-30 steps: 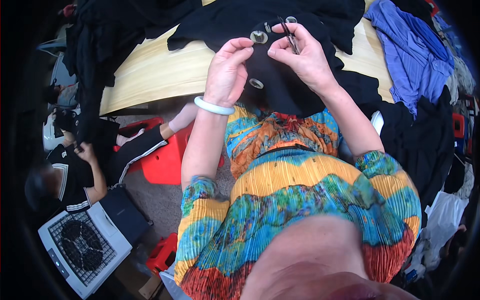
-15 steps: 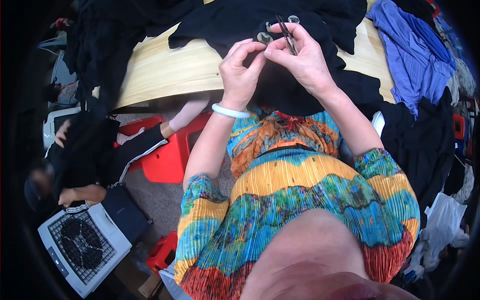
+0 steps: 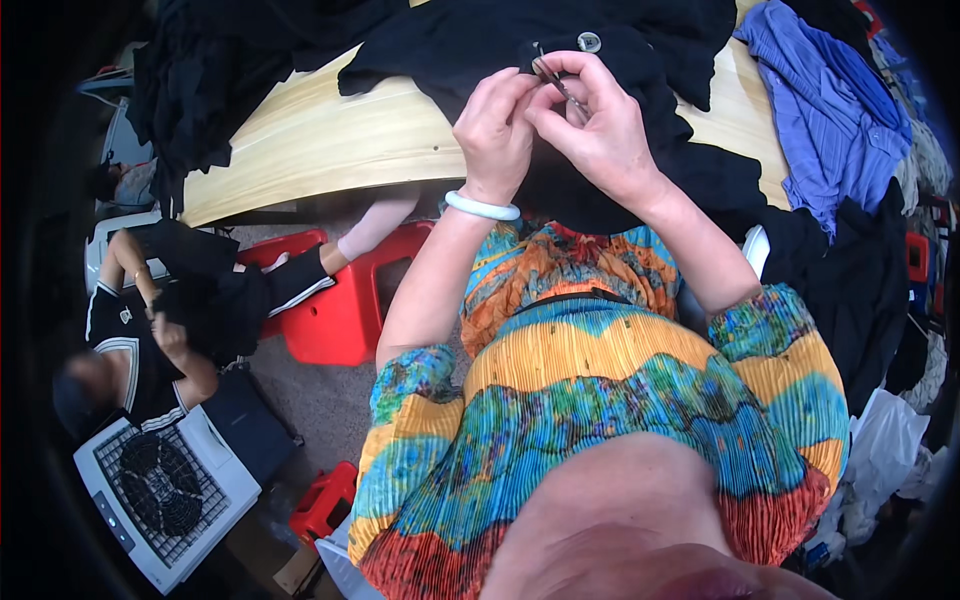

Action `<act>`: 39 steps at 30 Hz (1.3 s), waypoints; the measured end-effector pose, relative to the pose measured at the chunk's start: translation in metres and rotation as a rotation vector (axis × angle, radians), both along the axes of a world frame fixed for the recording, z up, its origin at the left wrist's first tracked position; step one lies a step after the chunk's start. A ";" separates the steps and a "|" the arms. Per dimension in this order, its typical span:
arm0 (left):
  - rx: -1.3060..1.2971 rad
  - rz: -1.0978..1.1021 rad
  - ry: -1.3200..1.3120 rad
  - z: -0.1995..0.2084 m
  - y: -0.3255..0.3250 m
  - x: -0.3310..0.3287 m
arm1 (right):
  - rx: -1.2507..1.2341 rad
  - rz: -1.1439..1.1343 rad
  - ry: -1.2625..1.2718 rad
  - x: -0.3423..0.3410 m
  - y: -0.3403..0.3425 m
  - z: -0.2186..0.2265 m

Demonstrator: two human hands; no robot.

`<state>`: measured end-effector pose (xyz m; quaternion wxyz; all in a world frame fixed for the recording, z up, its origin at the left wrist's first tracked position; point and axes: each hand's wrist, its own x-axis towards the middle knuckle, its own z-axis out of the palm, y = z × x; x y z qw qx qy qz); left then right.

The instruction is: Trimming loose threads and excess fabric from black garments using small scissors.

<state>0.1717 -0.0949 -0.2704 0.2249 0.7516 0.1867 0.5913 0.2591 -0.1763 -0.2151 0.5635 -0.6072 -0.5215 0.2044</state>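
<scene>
The slim dark tool (image 3: 562,85) is held in the right hand (image 3: 602,125), pinched between thumb and fingers, with its point directed away from the body; it looks like small snips, though whether its blades are parted cannot be told. The left hand (image 3: 497,130) is brought up to it, fingers curled and tips gathered beside the right thumb; what, if anything, is gripped there is hidden by the fingers. At this closeness, the left fingertips are best placed clear of the blade line, and the tool is best moved in small, controlled strokes. The point should be angled away from the cloth, since a nick in dark fabric could easily be missed.

The black cloth (image 3: 440,45) is spread over the table (image 3: 330,130) and passes beneath both hands toward the lap. A part held lightly taut would probably be worked more cleanly than a slack fold. Just beyond the right fingers, a small round disc (image 3: 589,42) is seen against the cloth; it is best left uncovered by folds. Farther right, a violet-blue garment (image 3: 800,100) is heaped, well apart from the hands.
</scene>
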 end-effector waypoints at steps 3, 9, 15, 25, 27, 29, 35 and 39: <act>-0.677 -0.163 -0.111 0.008 -0.004 0.003 | -0.030 0.046 0.070 0.005 -0.001 -0.002; -1.162 -0.555 -0.376 0.032 0.005 -0.006 | -0.191 0.210 0.411 0.017 -0.008 0.002; -1.235 -0.633 -0.397 0.036 0.007 -0.007 | -0.397 0.333 0.604 0.025 -0.010 0.004; -1.198 -0.678 -0.361 0.036 0.003 -0.007 | -0.381 0.313 0.639 0.029 -0.008 0.002; -1.170 -0.685 -0.357 0.035 0.002 -0.008 | -0.368 0.302 0.631 0.031 -0.008 0.003; -1.143 -0.689 -0.354 0.034 0.000 -0.009 | -0.345 0.303 0.599 0.033 -0.006 0.001; -1.141 -0.702 -0.271 0.037 0.000 -0.010 | -0.370 0.324 0.543 0.037 -0.007 0.005; -1.229 -0.796 -0.364 0.035 0.004 -0.016 | -0.401 0.348 0.522 0.033 -0.008 0.007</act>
